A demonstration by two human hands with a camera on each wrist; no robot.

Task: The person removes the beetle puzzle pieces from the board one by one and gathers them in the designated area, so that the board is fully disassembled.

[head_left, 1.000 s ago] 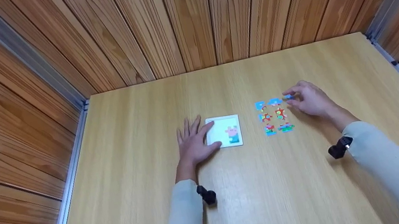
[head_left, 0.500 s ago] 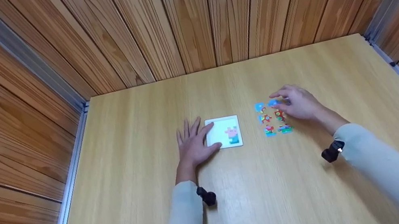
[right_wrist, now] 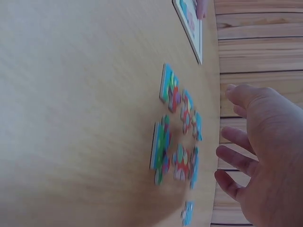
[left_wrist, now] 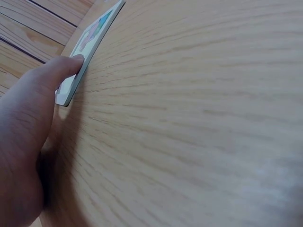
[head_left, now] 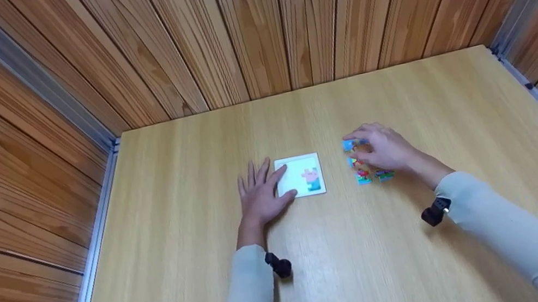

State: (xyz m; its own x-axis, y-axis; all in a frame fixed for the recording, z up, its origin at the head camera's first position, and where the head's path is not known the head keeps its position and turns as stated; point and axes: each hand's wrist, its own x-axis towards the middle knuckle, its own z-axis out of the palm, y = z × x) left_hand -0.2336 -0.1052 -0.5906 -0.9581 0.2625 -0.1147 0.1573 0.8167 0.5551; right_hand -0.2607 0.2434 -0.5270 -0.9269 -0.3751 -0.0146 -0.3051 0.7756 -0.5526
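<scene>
A white puzzle board (head_left: pixel 301 176) with a pink pig picture lies flat on the wooden table (head_left: pixel 355 263). My left hand (head_left: pixel 260 192) rests flat beside it, thumb (left_wrist: pixel 64 70) pressed against the puzzle board's (left_wrist: pixel 92 45) near edge. Several colourful puzzle pieces (head_left: pixel 363 177) lie in a small grid to the right. My right hand (head_left: pixel 378 149) hovers over them, fingertips by the top-left blue piece (head_left: pixel 349 145). In the right wrist view the right hand (right_wrist: pixel 267 156) hangs above the pieces (right_wrist: pixel 163 144) with loose, spread fingers, holding nothing.
Wood-panelled walls (head_left: pixel 252 26) close the table in at the back and both sides, with metal rails (head_left: pixel 93 220) along the side edges. One blue piece (right_wrist: pixel 188 213) lies apart from the grid. A small black camera (head_left: pixel 279 264) sits on each wrist.
My right hand has slid left across the grid, from beside the far-right blue piece to the top-left one. The left hand and the board have stayed put.
</scene>
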